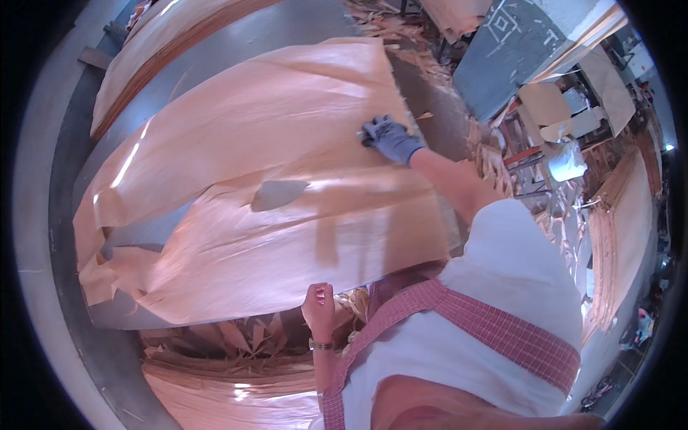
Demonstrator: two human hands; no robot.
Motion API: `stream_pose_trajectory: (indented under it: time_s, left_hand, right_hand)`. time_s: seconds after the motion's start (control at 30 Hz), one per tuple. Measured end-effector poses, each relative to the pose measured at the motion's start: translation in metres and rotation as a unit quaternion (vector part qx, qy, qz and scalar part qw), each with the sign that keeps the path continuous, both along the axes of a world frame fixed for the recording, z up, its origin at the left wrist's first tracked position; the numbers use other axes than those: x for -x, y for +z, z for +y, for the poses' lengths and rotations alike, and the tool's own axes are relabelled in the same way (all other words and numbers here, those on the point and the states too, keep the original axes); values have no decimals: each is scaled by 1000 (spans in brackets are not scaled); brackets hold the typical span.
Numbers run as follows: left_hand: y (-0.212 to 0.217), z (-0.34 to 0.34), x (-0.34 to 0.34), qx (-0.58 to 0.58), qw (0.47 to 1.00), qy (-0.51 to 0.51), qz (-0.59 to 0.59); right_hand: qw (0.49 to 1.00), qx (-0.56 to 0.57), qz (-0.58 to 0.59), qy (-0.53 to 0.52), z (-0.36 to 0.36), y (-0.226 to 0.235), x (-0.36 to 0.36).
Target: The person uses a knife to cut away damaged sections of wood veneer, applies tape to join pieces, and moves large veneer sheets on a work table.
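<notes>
A large, thin, pale orange wood veneer sheet [287,107] lies across a grey tabletop [258,32]. It has a hole near its middle, and its left end is torn and folded. My right hand [390,138], in a grey-blue glove, rests on the sheet near its right edge, fingers spread and slightly bent. My left hand [319,307] is bare, with a watch on the wrist. It is closed in a fist at the near edge of the sheet, and nothing sticks out of it.
Another veneer stack [136,93] lies at the far left. More stacked veneer [229,394] sits below the near edge, beside torn scraps. Scraps litter the floor at right, near a dark grey panel [502,57]. A further veneer stack [620,236] stands at far right.
</notes>
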State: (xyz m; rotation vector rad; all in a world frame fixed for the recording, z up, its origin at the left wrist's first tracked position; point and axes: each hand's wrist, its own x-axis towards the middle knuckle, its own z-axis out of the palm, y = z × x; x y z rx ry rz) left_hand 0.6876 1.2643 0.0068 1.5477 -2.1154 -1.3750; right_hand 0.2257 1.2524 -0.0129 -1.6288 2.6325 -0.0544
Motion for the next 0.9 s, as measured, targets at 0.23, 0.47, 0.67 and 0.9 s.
stream_pose_trajectory:
  time_s: [0.23,0.47,0.67,0.9]
  left_hand:
    - [23,87,161,275,955,-98,44]
    - [20,128,256,202,958,-7,-201]
    - [10,123,279,206,959,-49,-189]
    - [-33,92,328,298,921,-5,-251]
  right_hand:
    - [997,17,33,64,4,1,33]
    - [970,159,-52,178,-24,21,163]
    - [977,72,116,167,-76,29,350]
    - [926,176,-266,204,-71,12,442]
